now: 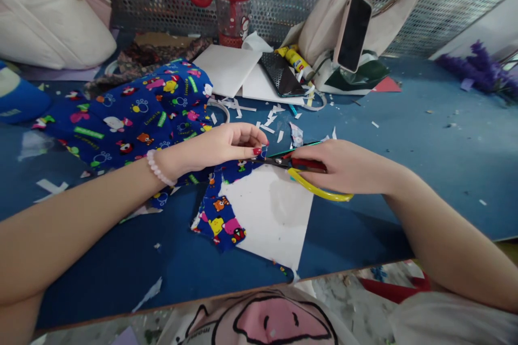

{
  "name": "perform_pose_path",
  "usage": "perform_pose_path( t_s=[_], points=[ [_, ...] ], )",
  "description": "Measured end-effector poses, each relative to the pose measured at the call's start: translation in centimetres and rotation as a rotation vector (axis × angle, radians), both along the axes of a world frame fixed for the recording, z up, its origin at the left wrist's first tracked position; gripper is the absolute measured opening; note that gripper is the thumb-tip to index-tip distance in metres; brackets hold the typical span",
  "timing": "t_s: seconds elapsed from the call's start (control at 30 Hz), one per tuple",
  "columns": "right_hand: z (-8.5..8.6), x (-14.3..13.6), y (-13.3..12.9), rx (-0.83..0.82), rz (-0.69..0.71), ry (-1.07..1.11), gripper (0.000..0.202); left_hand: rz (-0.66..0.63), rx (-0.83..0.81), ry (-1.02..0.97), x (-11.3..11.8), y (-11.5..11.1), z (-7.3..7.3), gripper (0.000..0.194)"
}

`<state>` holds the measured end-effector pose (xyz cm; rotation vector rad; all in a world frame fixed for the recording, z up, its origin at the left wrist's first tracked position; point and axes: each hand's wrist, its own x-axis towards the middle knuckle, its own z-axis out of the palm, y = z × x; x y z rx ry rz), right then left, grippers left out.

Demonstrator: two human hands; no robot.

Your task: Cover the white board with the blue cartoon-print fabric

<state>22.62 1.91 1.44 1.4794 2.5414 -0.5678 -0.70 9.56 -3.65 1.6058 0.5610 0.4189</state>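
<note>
My right hand (343,164) is wrapped round the handles of a pair of scissors (309,178), one handle yellow and one red. Their dark blades point left to the fingertips of my left hand (232,143). Thumb and fingers of that hand pinch the edge of a blue printed fabric piece (238,170) at the blade tips. Beneath lies a white card (275,210), partly overlapped by a fabric flap (222,221) with cartoon animals. A larger blue cartoon fabric (137,113) spreads behind my left forearm.
White paper scraps (271,118) litter the blue table (424,156). Toward the back stand a red-handled cup (232,5), white cards (226,67), a dark phone-like slab (281,75), a yellow tube (298,60) and a propped phone (354,32). Pale bags (52,16) and purple flowers (477,70) flank them.
</note>
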Motion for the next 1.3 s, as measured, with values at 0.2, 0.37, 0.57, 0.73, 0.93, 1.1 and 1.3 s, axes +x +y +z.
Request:
perform_pose_path(
  t_s=[0.2, 0.37, 0.57, 0.73, 0.93, 1.1, 1.3],
  points=[
    [0.2, 0.2, -0.2, 0.044, 0.009, -0.03, 0.027, -0.021, 0.011, 0.025, 0.0, -0.1, 0.1, 0.016],
    [0.3, 0.7, -0.4, 0.054, 0.0, -0.052, 0.028, 0.01, 0.017, 0.023, -0.2, 0.0, 0.0, 0.017],
    [0.3, 1.3, -0.3, 0.06, -0.016, -0.062, 0.029, 0.05, -0.011, 0.012, -0.2, 0.0, 0.0, 0.019],
    [0.3, 1.1, -0.3, 0.054, -0.03, -0.065, 0.029, 0.081, -0.016, -0.001, -0.1, -0.1, 0.1, 0.019],
    [0.4, 1.0, -0.2, 0.049, -0.031, -0.076, 0.028, 0.087, -0.023, -0.017, -0.1, -0.1, 0.2, 0.019],
    [0.4, 0.8, -0.2, 0.063, -0.015, -0.075, 0.029, 0.089, -0.037, -0.006, -0.1, -0.1, 0.2, 0.02],
    [0.2, 0.7, -0.1, 0.072, -0.003, -0.079, 0.028, 0.084, -0.06, -0.026, 0.0, -0.1, 0.2, 0.019]
  ],
)
